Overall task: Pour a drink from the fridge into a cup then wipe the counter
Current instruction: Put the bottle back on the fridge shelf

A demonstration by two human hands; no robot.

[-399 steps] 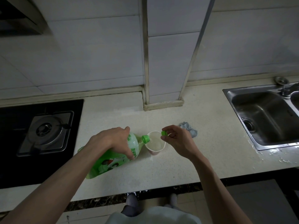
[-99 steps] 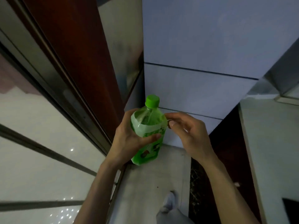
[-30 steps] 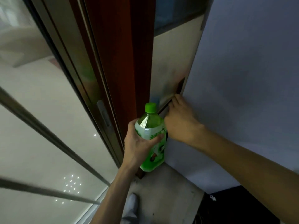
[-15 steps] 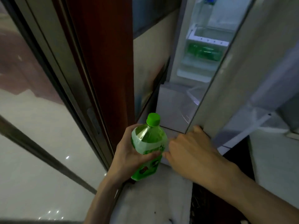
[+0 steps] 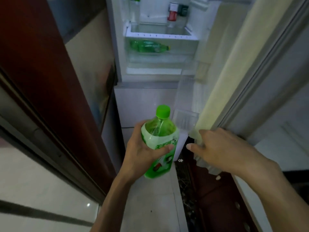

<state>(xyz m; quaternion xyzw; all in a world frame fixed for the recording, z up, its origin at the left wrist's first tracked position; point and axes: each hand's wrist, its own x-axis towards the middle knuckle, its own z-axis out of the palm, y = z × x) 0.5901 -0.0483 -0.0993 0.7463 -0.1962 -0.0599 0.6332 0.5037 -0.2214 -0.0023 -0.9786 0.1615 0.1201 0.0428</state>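
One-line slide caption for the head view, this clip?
Left hand holds a capped green bottle before the open fridge, right hand at the fridge door; a second bottle lies inside.
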